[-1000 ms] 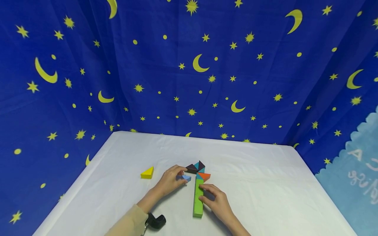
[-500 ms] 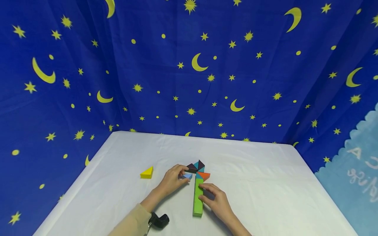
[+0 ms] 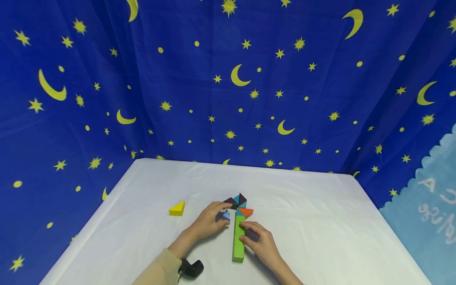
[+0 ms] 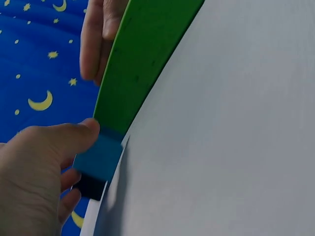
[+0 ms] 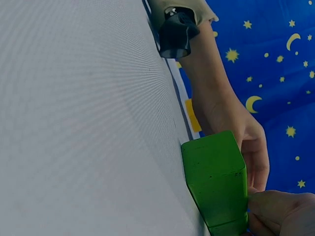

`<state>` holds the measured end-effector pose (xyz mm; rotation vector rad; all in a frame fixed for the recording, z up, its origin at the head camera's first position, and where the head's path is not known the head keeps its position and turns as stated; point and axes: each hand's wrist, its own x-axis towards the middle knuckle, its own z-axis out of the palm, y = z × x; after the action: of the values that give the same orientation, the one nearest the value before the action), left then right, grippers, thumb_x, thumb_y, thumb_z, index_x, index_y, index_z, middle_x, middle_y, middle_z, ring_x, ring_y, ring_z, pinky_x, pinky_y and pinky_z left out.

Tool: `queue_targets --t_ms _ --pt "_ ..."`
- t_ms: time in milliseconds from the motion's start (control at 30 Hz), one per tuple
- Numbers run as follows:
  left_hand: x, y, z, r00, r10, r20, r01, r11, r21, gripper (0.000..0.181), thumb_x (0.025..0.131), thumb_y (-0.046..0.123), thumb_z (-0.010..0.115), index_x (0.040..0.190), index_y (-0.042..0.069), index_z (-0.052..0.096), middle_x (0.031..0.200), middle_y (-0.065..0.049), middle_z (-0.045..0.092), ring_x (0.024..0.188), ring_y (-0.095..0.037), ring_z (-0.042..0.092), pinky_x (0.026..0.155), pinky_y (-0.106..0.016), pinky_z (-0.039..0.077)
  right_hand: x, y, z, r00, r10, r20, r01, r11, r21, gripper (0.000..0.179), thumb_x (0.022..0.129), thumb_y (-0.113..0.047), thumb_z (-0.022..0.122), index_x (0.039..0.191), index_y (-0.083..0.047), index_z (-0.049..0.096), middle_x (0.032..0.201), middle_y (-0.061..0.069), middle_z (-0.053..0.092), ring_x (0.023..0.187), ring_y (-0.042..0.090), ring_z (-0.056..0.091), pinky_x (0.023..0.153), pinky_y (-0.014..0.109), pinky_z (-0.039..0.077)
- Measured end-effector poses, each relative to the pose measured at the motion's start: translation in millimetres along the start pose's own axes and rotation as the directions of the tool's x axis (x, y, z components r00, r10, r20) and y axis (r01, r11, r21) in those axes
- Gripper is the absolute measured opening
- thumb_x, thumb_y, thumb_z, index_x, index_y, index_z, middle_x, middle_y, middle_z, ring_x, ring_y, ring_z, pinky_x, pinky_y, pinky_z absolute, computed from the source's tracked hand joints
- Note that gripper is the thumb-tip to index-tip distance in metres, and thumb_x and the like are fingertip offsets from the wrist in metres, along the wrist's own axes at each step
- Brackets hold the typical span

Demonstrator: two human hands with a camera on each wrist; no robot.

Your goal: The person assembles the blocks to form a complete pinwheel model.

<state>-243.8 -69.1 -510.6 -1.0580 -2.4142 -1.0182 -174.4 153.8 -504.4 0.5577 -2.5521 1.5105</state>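
In the head view my left hand (image 3: 208, 221) holds a light blue triangular block (image 3: 227, 215) between thumb and fingers, just left of a row of blocks. That row is a long green bar (image 3: 238, 241) with a teal triangle (image 3: 240, 211) at its far end. An orange triangle (image 3: 247, 212) sits at the right of the teal one, and dark and teal triangles (image 3: 242, 199) lie beyond. My right hand (image 3: 265, 245) rests its thumb and fingertips against the green bar's right side. In the left wrist view the thumb overlaps the bar's end, and the light blue block is hidden.
A yellow triangular block (image 3: 177, 208) lies apart on the left of the white table (image 3: 320, 225). The black wrist camera (image 3: 192, 268) hangs near the left sleeve. A blue curtain (image 3: 199, 91) with moons and stars rises behind the table.
The light blue block has moved slightly right and turned between the left fingers, a narrower corner now showing. The left index finger reaches farther right. The right hand stays at the green bar.
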Motion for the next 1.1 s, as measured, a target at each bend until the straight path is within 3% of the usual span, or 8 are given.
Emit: queue_targets --t_ms 200,400,500,700,933,1100 --pt "3.0 3.2 6.9 1.0 0.011 -0.015 -0.011 0.999 0.045 0.05 0.081 0.022 0.076 0.124 0.007 0.055 0.106 -0.002 0.059 0.098 -0.015 0.054 0.085 -0.033 0.048 -0.7 -3 0 1.0 0.001 -0.011 -0.002 1.0 -0.009 0.038 0.081 -0.021 0.074 0.117 -0.011 0.066 0.117 0.0 0.063 0.108 0.023 0.059 0.092 0.038 0.047" --pt "1.3 2.1 8.7 1.0 -0.002 -0.015 0.002 1.0 -0.013 0.053 0.082 0.011 0.073 0.129 0.004 0.051 0.115 -0.006 0.06 0.105 -0.018 0.058 0.091 -0.036 0.048 -2.5 -30 -6 1.0 0.008 -0.011 -0.008 1.0 -0.017 0.035 0.08 -0.006 0.074 0.114 0.0 0.065 0.114 0.01 0.064 0.105 0.03 0.06 0.091 0.042 0.048" --pt "-0.9 0.1 7.8 0.999 0.007 -0.05 -0.007 1.0 0.005 0.053 0.081 0.011 0.074 0.129 0.004 0.052 0.117 -0.006 0.059 0.107 -0.019 0.057 0.091 -0.035 0.048 -2.5 -38 -9 1.0 0.013 -0.006 -0.013 1.0 -0.009 0.035 0.08 -0.003 0.073 0.113 0.003 0.065 0.113 0.013 0.064 0.105 0.031 0.06 0.091 0.043 0.048" --pt "-3.5 -2.4 6.9 0.986 0.051 -0.159 -0.039 0.996 0.078 0.044 0.076 0.009 0.079 0.115 0.004 0.059 0.104 -0.004 0.063 0.092 -0.016 0.061 0.079 -0.03 0.052 -1.0 -9 -1 1.0 -0.014 -0.016 0.014 1.0 -0.012 0.036 0.081 -0.015 0.074 0.115 -0.007 0.066 0.115 0.002 0.064 0.106 0.024 0.06 0.091 0.035 0.048" --pt "-0.4 -2.8 10.8 0.981 0.057 -0.183 -0.044 0.996 0.074 0.04 0.076 0.004 0.078 0.112 0.003 0.061 0.101 -0.006 0.064 0.087 -0.016 0.063 0.076 -0.028 0.053 -2.5 -45 -10 1.0 0.021 0.003 -0.021 1.0 0.017 0.035 0.081 -0.003 0.072 0.114 0.002 0.064 0.114 0.013 0.064 0.107 0.031 0.059 0.093 0.041 0.047" --pt "2.9 -3.1 12.4 0.977 0.064 -0.204 -0.052 0.997 0.062 0.041 0.076 0.002 0.078 0.114 0.001 0.062 0.101 -0.007 0.064 0.087 -0.016 0.064 0.076 -0.027 0.053 -2.1 -46 -10 1.0 0.027 0.003 -0.027 0.999 0.019 0.035 0.08 -0.002 0.072 0.114 0.002 0.064 0.114 0.013 0.064 0.108 0.03 0.059 0.093 0.039 0.047"
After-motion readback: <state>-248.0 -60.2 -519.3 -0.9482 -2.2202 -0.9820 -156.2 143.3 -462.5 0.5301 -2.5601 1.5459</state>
